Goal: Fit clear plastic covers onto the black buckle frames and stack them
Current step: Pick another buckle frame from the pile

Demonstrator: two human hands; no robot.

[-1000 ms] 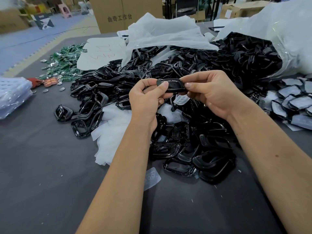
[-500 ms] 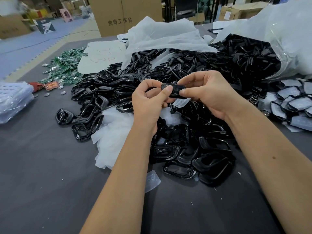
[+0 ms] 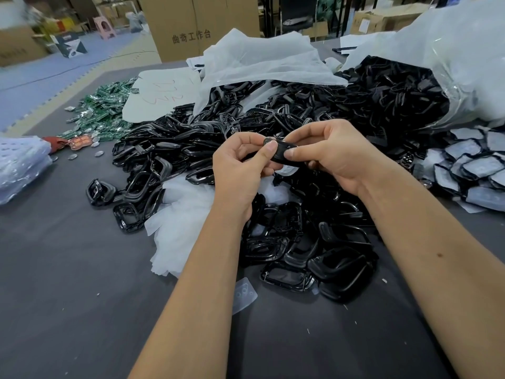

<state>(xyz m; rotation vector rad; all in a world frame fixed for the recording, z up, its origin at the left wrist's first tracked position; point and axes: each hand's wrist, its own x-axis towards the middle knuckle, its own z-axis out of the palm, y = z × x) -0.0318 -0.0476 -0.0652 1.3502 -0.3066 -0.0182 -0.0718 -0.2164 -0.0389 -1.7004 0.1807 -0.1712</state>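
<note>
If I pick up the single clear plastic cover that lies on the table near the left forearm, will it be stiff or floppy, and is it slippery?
The clear plastic cover looks thin and moulded, so probably very light and slightly bendable rather than floppy. It lies flat on the dark table, so lifting an edge may be fiddly. Its smooth surface suggests some slipperiness.

One black buckle frame is held above the heap, tilted. Loose black frames lie piled on the desk. A clear cover lies flat beside them.

Black frame tilted edge-on — thumbs of left hand and right hand closer together.
</note>
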